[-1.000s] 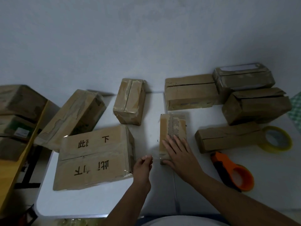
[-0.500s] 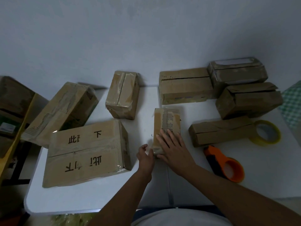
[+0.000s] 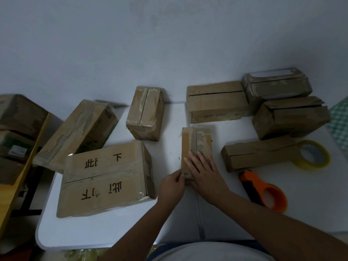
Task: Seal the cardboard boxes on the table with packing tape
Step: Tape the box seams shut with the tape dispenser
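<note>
Bare pale wall (image 3: 131, 44) (dim light)

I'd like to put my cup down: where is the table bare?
Bare along the table's near edge, in front of the big printed box, and beyond the orange tape dispenser on the right. Crowded at the back right, around the yellow tape roll.

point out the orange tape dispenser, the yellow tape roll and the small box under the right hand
orange tape dispenser (image 3: 263, 190): head view, on its orange body
yellow tape roll (image 3: 326, 159): head view, on its right rim
small box (image 3: 195, 140): head view, on its taped top
</note>
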`<state>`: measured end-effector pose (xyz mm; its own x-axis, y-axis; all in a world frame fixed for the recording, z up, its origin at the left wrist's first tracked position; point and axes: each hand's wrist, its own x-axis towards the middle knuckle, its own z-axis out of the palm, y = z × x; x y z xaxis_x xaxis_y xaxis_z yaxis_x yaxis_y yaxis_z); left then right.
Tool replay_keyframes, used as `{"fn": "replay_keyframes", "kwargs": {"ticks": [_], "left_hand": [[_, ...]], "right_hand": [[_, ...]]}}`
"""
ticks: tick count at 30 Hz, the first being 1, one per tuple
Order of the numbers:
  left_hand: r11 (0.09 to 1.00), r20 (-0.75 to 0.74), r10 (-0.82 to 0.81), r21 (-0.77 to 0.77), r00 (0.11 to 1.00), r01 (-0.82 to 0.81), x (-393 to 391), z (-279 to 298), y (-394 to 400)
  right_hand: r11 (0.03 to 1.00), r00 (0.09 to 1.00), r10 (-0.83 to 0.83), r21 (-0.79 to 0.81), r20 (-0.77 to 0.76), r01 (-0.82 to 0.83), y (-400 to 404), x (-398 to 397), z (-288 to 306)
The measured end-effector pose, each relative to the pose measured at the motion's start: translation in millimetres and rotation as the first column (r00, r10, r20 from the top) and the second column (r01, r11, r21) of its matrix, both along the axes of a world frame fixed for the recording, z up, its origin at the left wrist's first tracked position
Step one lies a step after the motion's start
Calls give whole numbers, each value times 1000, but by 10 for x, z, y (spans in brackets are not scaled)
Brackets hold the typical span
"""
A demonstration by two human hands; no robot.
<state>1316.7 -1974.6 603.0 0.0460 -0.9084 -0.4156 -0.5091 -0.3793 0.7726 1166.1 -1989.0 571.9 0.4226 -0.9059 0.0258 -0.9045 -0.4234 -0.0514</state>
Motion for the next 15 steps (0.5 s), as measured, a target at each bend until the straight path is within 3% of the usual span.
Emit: {"fn": "replay_keyframes", "kwargs": {"ticks": [2, 4, 7, 10, 13, 15], "left_hand": [[989, 109, -134, -46, 985, 139, 29, 18, -7], [989, 19, -140, 52, 990, 138, 124, 36, -79], [973, -170, 12, 228, 985, 28, 267, 42, -200], [962, -207, 212, 218, 955, -167, 327, 8, -281], [955, -287, 286, 157, 914, -250, 352, 53, -378], [956, -317, 293, 122, 902, -268, 367, 121, -471]], "right_hand": [[1000, 1000, 5, 19, -4, -5, 5, 8, -1], [999, 1000, 10, 36, 1, -10, -11, 8, 6], [990, 996, 86, 112, 36, -90, -101, -55, 28], [969, 988, 133, 199, 81, -146, -238, -168, 85], [936, 939, -180, 345, 293, 71, -282, -293, 120], [845, 781, -406, 521, 474, 123, -303, -340, 115]]}}
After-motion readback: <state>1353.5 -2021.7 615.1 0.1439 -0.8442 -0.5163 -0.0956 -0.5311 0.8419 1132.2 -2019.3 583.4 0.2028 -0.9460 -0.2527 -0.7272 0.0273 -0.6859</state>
